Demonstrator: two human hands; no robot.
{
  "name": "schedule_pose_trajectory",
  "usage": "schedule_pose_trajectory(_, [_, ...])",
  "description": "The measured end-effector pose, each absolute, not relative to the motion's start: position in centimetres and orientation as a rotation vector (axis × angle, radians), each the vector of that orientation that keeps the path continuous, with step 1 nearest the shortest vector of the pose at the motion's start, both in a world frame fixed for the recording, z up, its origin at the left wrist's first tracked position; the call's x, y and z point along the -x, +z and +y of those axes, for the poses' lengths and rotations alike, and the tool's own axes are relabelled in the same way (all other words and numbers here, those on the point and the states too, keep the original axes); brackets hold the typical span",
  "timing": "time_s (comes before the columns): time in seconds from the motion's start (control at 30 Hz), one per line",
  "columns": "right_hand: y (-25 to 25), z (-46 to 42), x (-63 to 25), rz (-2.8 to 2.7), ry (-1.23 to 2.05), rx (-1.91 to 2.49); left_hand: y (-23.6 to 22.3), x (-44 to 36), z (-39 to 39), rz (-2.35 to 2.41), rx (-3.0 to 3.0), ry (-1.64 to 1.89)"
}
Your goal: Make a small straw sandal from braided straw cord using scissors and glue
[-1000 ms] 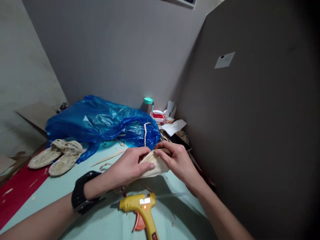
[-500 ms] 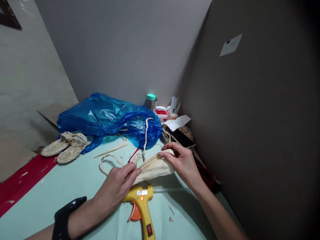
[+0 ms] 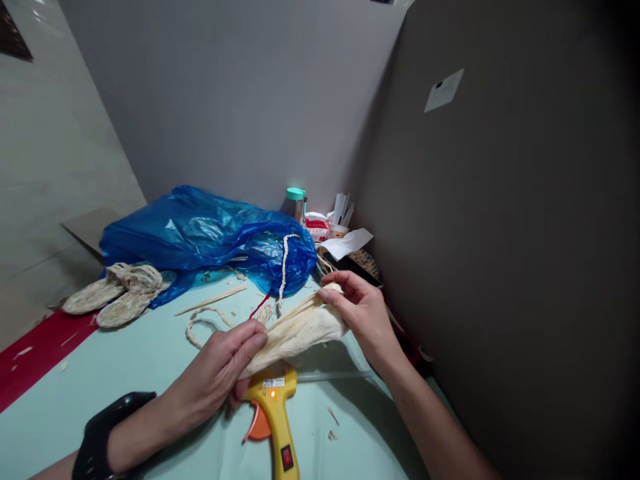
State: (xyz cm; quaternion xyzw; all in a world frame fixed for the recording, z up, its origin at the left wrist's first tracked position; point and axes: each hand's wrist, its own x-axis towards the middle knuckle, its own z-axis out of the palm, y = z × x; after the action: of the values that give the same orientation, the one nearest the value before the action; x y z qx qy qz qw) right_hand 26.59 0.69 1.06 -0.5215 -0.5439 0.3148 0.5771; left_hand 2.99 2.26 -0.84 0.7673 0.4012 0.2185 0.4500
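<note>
Both hands hold one pale dried husk stretched between them above the light green table. My left hand, with a black watch on its wrist, pinches the husk's near end. My right hand grips the far end with curled fingers. A yellow glue gun with an orange trigger lies directly under the husk, its small light glowing. A braided straw cord loops on the table just beyond my left hand.
A crumpled blue plastic bag fills the back of the table. Two woven straw sandals lie at its left. A green-lidded bottle, cups and paper crowd the back corner. A dark panel rises at the right. Red cloth edges the left.
My left hand slid back along the husk toward me, from its far end to its near end, drawing it out lengthwise. My right hand kept its grip. The cord came into sight.
</note>
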Motion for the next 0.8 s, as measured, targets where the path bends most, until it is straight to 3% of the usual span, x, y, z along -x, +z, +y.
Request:
schedule_pose_trajectory(0.3, [1.7,-0.6,-22.4,-1.437,1.077,1.098,0.2,-4.6,1.3,0.763,-1.462,0.797])
schedule_pose_trajectory(0.53, [1.9,-0.1,-20.4,-1.257,1.304,0.977,0.7,-3.7,1.8,0.814,-1.234,1.008])
schedule_pose_trajectory(0.8, [0.4,-0.3,-19.9,-1.231,1.388,0.863,0.2,-3.4,2.1,0.711,-1.082,0.944])
